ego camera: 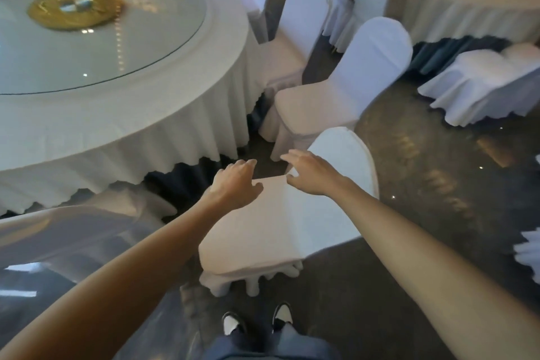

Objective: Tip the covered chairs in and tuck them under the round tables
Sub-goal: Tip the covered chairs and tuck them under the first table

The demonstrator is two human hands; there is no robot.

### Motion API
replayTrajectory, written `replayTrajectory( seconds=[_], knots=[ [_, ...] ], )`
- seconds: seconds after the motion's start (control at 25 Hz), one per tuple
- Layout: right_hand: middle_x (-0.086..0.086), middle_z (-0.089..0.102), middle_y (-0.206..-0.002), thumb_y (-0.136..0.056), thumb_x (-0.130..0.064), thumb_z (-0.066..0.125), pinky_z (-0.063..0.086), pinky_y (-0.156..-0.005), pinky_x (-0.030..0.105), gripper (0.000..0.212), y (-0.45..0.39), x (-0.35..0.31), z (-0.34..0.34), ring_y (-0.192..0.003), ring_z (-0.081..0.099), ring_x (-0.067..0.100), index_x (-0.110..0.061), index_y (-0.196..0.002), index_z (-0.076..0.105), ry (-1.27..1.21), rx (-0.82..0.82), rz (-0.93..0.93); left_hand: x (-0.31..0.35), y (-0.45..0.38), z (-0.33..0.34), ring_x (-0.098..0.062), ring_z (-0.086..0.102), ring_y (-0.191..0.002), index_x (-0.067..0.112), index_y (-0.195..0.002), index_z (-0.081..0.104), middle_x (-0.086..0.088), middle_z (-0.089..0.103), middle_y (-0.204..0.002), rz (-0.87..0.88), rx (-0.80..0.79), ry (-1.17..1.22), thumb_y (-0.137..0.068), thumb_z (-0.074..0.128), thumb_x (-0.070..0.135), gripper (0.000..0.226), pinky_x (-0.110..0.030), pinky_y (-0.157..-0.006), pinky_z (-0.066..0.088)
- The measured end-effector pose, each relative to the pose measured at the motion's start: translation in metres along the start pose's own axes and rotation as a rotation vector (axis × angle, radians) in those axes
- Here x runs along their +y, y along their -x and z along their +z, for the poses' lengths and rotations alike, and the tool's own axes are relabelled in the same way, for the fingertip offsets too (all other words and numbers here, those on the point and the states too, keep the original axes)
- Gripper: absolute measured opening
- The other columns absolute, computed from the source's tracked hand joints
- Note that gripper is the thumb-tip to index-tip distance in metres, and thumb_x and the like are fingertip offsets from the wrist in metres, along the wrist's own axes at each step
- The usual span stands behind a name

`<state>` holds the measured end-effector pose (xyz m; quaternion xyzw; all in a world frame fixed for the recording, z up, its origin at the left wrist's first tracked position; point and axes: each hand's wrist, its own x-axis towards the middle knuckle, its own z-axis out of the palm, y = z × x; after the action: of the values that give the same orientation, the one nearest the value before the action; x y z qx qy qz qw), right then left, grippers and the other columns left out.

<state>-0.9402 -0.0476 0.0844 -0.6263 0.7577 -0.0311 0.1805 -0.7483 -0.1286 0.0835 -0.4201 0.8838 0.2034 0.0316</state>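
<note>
2 hands [236, 181] [309, 172] reach over covered chair [277, 231].

Both hands out over nearest chair [280, 222], white cover, seat toward the person, back [344, 155] on far side. L hand [235, 181] at seat's far left edge, fingers curled down, loose. R hand [311, 174] at seat/back join, fingers spread, thumb on the fabric; no clear grip either side. Table [122, 114] upper left w/ white skirted cloth, glass turntable [96, 29], gold centre disc [74, 7]. 2nd chair [336, 96] just beyond, near table edge, more behind it. Another table [467, 12] top right. Shoes [257, 321] at bottom, dark floor [438, 184].
</note>
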Motion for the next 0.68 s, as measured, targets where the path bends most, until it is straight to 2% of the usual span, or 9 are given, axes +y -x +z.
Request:
replayTrajectory(
  seconds=[0.12, 0.28, 0.4, 0.52, 0.6, 0.68],
  knots=[
    [0.008, 0.042, -0.151, -0.094, -0.027, 0.058, 0.042, -0.103, 0.042, 0.056, 0.008, 0.039, -0.013, -0.133, 0.042, 0.029, -0.018, -0.147, 0.042, 0.047, 0.057, 0.027, 0.039, -0.025, 0.014, -0.028, 0.054, -0.123, 0.017, -0.147, 0.040, -0.008, 0.055, -0.138, 0.056, -0.022, 0.011, -0.092, 0.062, 0.042, 0.064, -0.044, -0.101, 0.047],
    [0.008, 0.030, -0.159, -0.095, -0.023, 0.054, 0.032, -0.112, 0.044, 0.058, 0.019, 0.091, -0.015, -0.142, 0.029, 0.028, -0.019, -0.150, 0.035, 0.061, 0.083, 0.092, 0.087, -0.048, 0.044, -0.030, 0.051, -0.127, 0.017, -0.148, 0.036, -0.008, 0.051, -0.143, 0.100, -0.076, 0.035, -0.091, 0.062, 0.046, 0.069, -0.045, -0.101, 0.046],
    [0.005, 0.019, -0.163, -0.094, -0.013, 0.049, 0.027, -0.114, 0.042, 0.063, 0.025, 0.131, -0.010, -0.146, 0.020, 0.026, -0.022, -0.153, 0.028, 0.106, 0.023, 0.106, 0.119, -0.060, 0.070, -0.031, 0.053, -0.123, 0.017, -0.146, 0.037, -0.010, 0.052, -0.139, 0.104, -0.125, 0.081, -0.090, 0.061, 0.050, 0.069, -0.045, -0.096, 0.049],
    [0.002, 0.018, -0.163, -0.090, -0.006, 0.052, 0.031, -0.112, 0.041, 0.068, 0.020, 0.180, -0.013, -0.147, 0.019, 0.025, -0.023, -0.152, 0.029, 0.174, -0.042, 0.062, 0.152, -0.081, 0.095, -0.032, 0.055, -0.117, 0.016, -0.146, 0.033, -0.011, 0.051, -0.137, 0.081, -0.156, 0.110, -0.087, 0.060, 0.058, 0.077, -0.046, -0.091, 0.052],
    [0.000, 0.020, -0.163, -0.091, -0.010, 0.059, 0.031, -0.113, 0.041, 0.067, 0.017, 0.211, -0.013, -0.147, 0.021, 0.025, -0.026, -0.150, 0.032, 0.221, -0.089, 0.006, 0.176, -0.092, 0.111, -0.031, 0.054, -0.119, 0.015, -0.148, 0.031, -0.010, 0.049, -0.142, 0.036, -0.177, 0.141, -0.084, 0.060, 0.065, 0.087, -0.045, -0.093, 0.052],
    [-0.001, 0.018, -0.163, -0.092, -0.016, 0.064, 0.022, -0.118, 0.043, 0.067, 0.015, 0.242, -0.013, -0.148, 0.016, 0.024, -0.028, -0.150, 0.034, 0.251, -0.164, -0.090, 0.207, -0.101, 0.127, -0.032, 0.050, -0.128, 0.017, -0.152, 0.026, -0.009, 0.043, -0.150, -0.051, -0.196, 0.202, -0.081, 0.059, 0.071, 0.095, -0.045, -0.100, 0.048]
  ],
)
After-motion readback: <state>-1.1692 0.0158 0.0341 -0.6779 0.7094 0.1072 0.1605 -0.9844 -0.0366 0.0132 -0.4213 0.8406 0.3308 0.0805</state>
